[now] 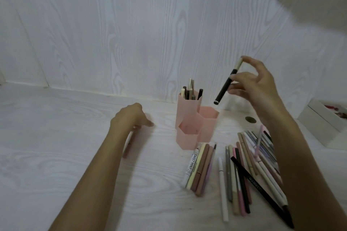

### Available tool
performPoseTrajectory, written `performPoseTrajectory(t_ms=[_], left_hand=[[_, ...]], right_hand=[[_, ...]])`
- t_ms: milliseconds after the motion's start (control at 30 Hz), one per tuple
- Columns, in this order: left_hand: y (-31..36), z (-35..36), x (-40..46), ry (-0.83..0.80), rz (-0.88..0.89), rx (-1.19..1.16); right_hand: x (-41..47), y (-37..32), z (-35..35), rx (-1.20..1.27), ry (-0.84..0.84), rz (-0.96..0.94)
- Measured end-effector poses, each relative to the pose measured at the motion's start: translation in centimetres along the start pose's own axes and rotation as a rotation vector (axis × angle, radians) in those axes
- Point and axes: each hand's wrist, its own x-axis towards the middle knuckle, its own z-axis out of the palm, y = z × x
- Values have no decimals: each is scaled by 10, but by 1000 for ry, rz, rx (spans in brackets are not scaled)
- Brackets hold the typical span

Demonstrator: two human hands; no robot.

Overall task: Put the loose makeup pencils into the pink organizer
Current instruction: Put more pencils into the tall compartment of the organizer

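Observation:
The pink organizer (195, 124) stands mid-table, three hexagonal tubes of different heights. Its tallest tube holds several pencils (190, 90); the two lower tubes look empty. My right hand (257, 88) hovers to the right of and above it, pinching a black pencil with a cream cap (226, 84), tip pointing down-left. My left hand (131, 118) rests on the table left of the organizer, fingers curled on a brown pencil (128, 146) that lies under my wrist. Many loose pencils (242, 170) lie in front of and right of the organizer, among them a white one marked SWEET MINT (191, 165).
A white open box (317, 122) with red items sits at the right edge. A round cable hole (250, 119) is in the tabletop behind the pencils. A white wood-grain wall stands close behind the organizer. A blurred grey shape fills the top right corner.

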Motion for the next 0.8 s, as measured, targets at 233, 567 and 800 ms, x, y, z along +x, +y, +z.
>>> performPoseTrajectory(t_ms=[233, 567, 800], left_hand=[[-1, -3, 17, -2, 25, -26], [-22, -13, 13, -82, -162, 13], [-10, 5, 18, 81, -62, 47]], right_hand=[[18, 21, 14, -47, 340, -282], [13, 53, 50, -658, 89, -533], [17, 71, 45, -822, 2, -456]])
